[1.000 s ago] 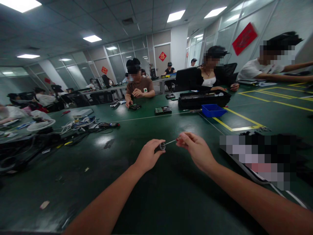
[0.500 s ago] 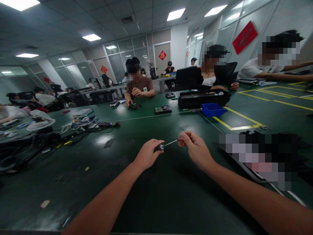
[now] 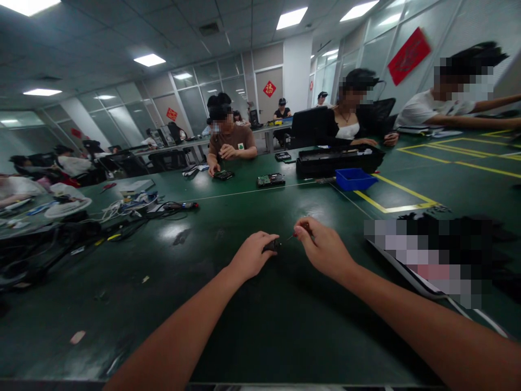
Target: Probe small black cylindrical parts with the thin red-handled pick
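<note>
Gripping a short dark cylinder [image 3: 272,246], a worker's left hand [image 3: 253,256] curls thumb and fingers about its sides just above a green table [image 3: 260,336], its end facing the right hand [image 3: 325,248]. Pinched at the fingertips of that right hand is a thin rod [image 3: 290,238], reddish where the fingers meet it, its bare tip pointing at the cylinder and stopping just short of it. Both forearms reach in from the near edge, and the cylinder sits between the two hands, near the middle of the table.

Beyond them, a circuit board [image 3: 271,180] lies flat on the tabletop, with a blue bin [image 3: 355,180] farther right, standing in front of a long black case [image 3: 313,164]. Yellow tape [image 3: 411,207] marks out a box on the green surface beside the bin. Tangled cables [image 3: 118,209] spread across the left side, and a paper scrap [image 3: 77,337] lies nearer the front. To the right of the hands is a pixelated item [image 3: 431,266], its details masked.

Across the table, a co-worker in a brown shirt [image 3: 240,140] bends over a small dark device [image 3: 223,175], both hands close to it. Two more people sit to the right, one in a white shirt [image 3: 421,111] with arms stretched over the table.
</note>
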The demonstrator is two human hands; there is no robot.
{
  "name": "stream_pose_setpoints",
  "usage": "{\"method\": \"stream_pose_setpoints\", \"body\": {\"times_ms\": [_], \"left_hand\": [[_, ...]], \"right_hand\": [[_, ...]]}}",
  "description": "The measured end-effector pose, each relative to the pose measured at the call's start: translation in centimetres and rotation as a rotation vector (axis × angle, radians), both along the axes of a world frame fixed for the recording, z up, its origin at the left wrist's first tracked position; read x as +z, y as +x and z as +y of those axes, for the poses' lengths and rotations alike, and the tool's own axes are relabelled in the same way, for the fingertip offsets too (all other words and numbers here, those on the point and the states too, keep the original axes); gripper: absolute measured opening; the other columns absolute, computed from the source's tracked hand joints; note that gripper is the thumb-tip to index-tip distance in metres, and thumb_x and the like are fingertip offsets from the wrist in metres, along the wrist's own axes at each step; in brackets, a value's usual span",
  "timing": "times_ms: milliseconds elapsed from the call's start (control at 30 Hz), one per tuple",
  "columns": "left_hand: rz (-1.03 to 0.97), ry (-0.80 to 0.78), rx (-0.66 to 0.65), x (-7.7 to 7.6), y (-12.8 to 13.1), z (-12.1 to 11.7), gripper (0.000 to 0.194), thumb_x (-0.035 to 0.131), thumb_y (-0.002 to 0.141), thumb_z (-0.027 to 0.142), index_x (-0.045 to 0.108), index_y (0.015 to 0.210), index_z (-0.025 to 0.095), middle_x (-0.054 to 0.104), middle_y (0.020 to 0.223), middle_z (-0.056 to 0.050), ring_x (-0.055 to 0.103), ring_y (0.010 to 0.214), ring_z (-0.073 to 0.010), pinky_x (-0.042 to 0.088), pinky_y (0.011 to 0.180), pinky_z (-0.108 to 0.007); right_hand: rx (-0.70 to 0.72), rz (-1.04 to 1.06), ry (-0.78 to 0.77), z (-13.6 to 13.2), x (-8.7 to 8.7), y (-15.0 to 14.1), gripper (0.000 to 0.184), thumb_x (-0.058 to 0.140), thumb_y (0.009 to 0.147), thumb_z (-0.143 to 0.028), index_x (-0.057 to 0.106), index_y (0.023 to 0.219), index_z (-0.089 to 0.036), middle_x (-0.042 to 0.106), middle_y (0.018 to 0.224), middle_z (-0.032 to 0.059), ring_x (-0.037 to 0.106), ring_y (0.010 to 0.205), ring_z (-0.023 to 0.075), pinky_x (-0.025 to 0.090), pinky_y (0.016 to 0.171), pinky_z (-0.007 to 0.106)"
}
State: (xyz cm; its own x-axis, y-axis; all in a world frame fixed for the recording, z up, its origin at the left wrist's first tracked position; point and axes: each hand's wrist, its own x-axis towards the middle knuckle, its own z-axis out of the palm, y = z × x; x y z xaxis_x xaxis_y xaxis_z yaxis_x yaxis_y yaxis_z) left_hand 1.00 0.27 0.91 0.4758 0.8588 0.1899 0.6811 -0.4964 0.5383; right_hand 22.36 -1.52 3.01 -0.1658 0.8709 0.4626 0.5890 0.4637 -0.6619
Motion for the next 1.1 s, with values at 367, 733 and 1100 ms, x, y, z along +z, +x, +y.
{"method": "stream_pose_setpoints", "body": {"times_ms": [367,733,1100], "left_hand": [[-0.209,-0.041,0.183,1.0,-1.0,0.1,0.037,0.056,0.092,0.025,0.053,0.129,0.021,0.060,0.124,-0.009,0.057,0.114,-0.0234,0.044,0.102,-0.040],[0.053,-0.030,0.111,2.6,-0.4,0.4,0.017,0.058,0.090,0.036,0.065,0.092,0.021,0.066,0.093,-0.005,0.061,0.086,-0.0217,0.047,0.077,-0.033],[0.333,0.009,0.028,0.6,0.0,1.9,0.019,0.057,0.091,0.034,0.063,0.102,0.020,0.065,0.096,-0.008,0.062,0.085,-0.0241,0.047,0.075,-0.033]], "right_hand": [[-0.060,0.049,-0.014,-0.1,0.4,0.1,0.022,0.041,0.099,-0.035,0.058,0.097,-0.022,0.070,0.084,0.0052,0.067,0.077,0.0220,0.046,0.067,0.033],[-0.059,0.082,0.002,-0.3,0.6,0.2,0.021,0.042,0.099,-0.035,0.058,0.097,-0.022,0.071,0.084,0.0049,0.067,0.078,0.0217,0.046,0.069,0.033],[-0.032,0.082,-0.010,-0.4,0.5,0.2,0.021,0.041,0.100,-0.035,0.057,0.099,-0.022,0.070,0.085,0.0049,0.067,0.078,0.0216,0.047,0.067,0.033]]}}
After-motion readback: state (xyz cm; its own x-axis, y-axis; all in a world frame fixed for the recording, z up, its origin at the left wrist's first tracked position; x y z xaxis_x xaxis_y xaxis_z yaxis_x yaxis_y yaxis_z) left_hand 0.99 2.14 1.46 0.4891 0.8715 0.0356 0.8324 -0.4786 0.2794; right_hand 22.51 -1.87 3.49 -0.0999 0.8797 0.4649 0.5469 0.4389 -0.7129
